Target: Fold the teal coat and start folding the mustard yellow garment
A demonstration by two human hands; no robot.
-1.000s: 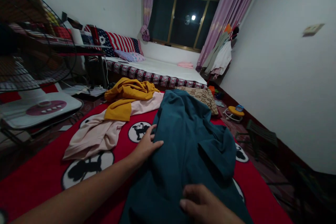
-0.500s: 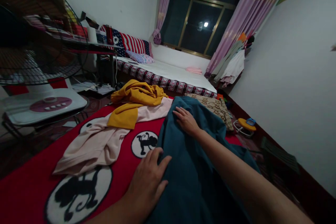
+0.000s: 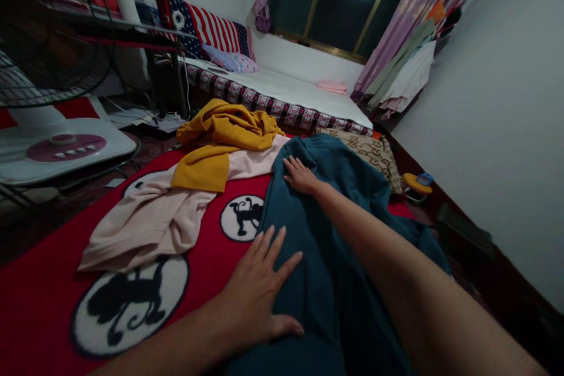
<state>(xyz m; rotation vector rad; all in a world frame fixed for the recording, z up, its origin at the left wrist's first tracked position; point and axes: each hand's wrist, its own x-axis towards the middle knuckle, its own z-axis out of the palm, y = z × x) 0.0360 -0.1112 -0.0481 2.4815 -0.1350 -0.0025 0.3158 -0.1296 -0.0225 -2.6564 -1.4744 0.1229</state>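
Observation:
A dark teal garment lies spread on a red blanket with black-and-white monkey circles. My left hand lies flat, fingers spread, on the garment's near left edge. My right hand reaches across to the garment's far left edge and rests there with fingers stretched out. Neither hand grips the cloth.
A pale pink garment and a yellow garment lie left of the teal one. A patterned cushion sits beyond it. A standing fan's base is at left, a bed behind, a small stool at right.
My right hand went from the near bottom edge out to the garment's far left edge. My left hand slid nearer along the left edge. The view dropped lower.

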